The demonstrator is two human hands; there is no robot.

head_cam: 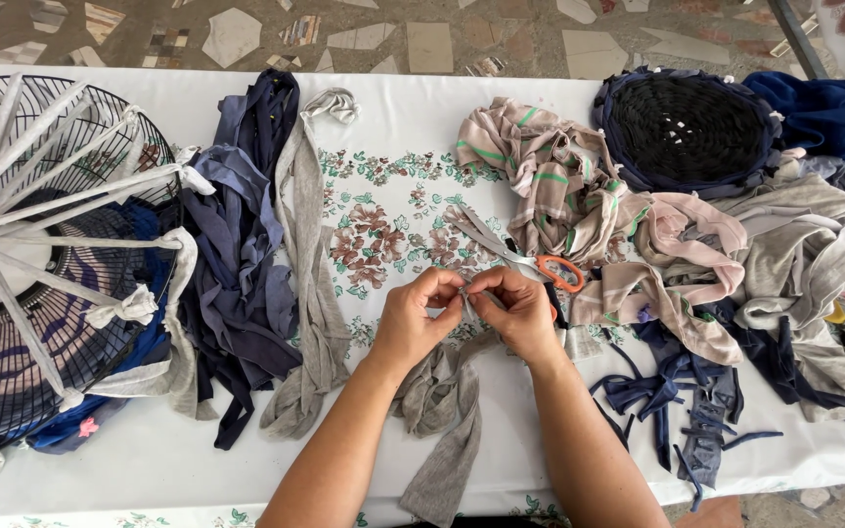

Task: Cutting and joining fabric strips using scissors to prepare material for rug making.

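Observation:
My left hand (421, 318) and my right hand (518, 311) meet at the middle of the table, both pinching the top end of a grey fabric strip (447, 411). The strip hangs down between my forearms toward the table's near edge. Just beyond my right hand lie scissors (518, 256) with orange handles, blades pointing up and left. The pinched end is mostly hidden by my fingers.
A wire fan guard (46, 254) with grey strips tied across it fills the left side. Navy and grey strips (256, 264) lie beside it. Striped, pink and grey cloth (628, 235) is piled at right, with a dark woven round piece (687, 127) behind it. A floral white tablecloth (383, 186) covers the table.

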